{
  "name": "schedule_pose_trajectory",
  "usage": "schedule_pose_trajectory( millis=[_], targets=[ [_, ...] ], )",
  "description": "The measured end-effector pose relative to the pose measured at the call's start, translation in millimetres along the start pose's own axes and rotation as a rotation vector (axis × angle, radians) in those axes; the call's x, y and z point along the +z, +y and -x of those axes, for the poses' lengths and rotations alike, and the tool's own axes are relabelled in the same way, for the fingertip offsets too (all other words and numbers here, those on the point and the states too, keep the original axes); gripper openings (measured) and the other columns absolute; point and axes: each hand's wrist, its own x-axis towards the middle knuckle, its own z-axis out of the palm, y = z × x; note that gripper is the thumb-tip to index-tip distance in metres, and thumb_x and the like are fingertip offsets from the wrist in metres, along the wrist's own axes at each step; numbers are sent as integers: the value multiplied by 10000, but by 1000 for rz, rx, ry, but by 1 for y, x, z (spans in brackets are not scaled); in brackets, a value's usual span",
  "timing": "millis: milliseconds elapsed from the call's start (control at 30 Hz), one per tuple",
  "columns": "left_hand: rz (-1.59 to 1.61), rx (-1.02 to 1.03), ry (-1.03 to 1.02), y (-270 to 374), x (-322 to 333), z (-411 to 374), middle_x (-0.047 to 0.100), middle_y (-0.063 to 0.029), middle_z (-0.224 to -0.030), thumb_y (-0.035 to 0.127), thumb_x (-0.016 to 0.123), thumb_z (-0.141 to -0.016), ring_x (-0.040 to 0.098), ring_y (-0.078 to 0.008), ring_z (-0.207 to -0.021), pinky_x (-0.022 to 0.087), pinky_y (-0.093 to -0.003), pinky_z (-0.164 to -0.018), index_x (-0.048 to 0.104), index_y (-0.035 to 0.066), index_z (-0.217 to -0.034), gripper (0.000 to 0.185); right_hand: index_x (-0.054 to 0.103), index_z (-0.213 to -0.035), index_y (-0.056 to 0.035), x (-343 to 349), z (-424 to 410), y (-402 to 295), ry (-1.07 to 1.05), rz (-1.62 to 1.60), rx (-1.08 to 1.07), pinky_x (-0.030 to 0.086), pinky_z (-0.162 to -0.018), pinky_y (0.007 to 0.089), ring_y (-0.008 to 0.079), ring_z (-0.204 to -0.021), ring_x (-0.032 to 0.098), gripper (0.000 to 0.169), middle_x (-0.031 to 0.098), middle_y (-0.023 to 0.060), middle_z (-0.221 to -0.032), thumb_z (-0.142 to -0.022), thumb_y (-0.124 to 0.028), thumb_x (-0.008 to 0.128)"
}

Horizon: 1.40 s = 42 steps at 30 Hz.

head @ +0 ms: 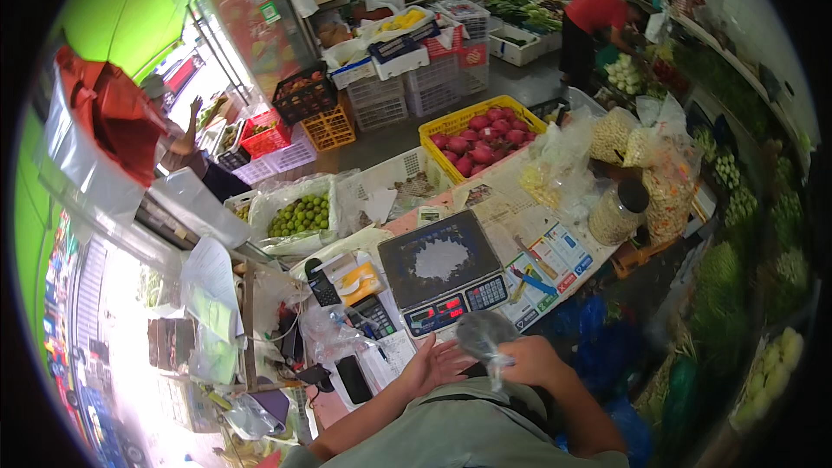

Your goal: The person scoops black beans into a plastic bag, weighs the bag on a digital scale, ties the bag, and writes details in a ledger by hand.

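A small clear plastic bag with dark contents (pixel 482 336) hangs bunched at its neck in my right hand (pixel 534 362), close to my waist. What fills the bag cannot be made out. My left hand (pixel 437 364) is empty, palm up and fingers spread, just left of the bag. Beyond both hands lies a digital weighing scale (pixel 439 260) with a lit red display and a pale worn patch on its dark platform. Left of it are a calculator (pixel 370 316), a cordless phone handset (pixel 322 283) and a smartphone (pixel 353 379) by a written-on paper pad (pixel 390 359).
Right of the scale, a knife (pixel 535 257) and a blue-handled tool (pixel 534 281) lie on printed sheets. A lidded jar (pixel 617 213) stands at the counter's right end. Behind are a yellow crate of dragon fruit (pixel 430 136) and green fruit (pixel 300 216). Two people (pixel 590 16) (pixel 185 143) stand farther off.
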Motion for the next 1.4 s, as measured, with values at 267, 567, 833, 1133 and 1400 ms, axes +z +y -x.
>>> schedule_pose_trajectory(
  millis=[267, 567, 833, 1133, 1400],
  targets=[
    [375, 143, -402, -2, 12, 13, 597, -115, -1396, 460, 469, -1047, 568, -262, -1280, 424, -467, -1130, 550, 91, -1416, 528, 681, -1011, -79, 35, -24, -58, -5, -125, -150, 527, -756, 438, 349, -846, 644, 293, 652, 131, -913, -809, -277, 756],
    [299, -88, -324, -38, 17, 1, 615, -118, -1381, 307, 476, -1085, 633, -236, -1228, 531, -397, -1030, 499, 51, -1455, 450, 469, -1393, -15, 38, 17, -38, 269, -173, -38, 347, -1136, 498, 429, -1390, 346, 1060, 378, 235, -1450, -572, -457, 973],
    [-434, -34, -188, -49, 36, -50, 648, -99, -1315, 107, 649, -977, 654, -184, -1145, 535, -340, -984, 561, 31, -1397, 435, 415, -1488, -29, 33, 49, -23, 251, -252, 158, 401, -1111, 483, 405, -1370, 436, 1042, 390, 268, -1483, -662, -392, 935],
    [-937, 216, -387, -86, 47, -77, 607, -80, -1301, 175, 642, -986, 561, -164, -1225, 447, -332, -1070, 531, 61, -1390, 434, 669, -1222, -39, 41, 110, 2, 510, -105, 253, 514, -952, 452, 408, -1086, 642, 436, 682, 216, -1156, -786, -62, 649],
    [-839, -333, 152, -94, 61, -58, 695, -16, -1004, 305, 515, -1054, 625, -88, -790, 488, -229, -611, 627, 120, -1324, 346, 639, -1177, -61, 60, 139, 18, 589, -410, 331, 554, -775, 431, 404, -893, 695, 278, 701, 206, -998, -903, -46, 592]
  ],
)
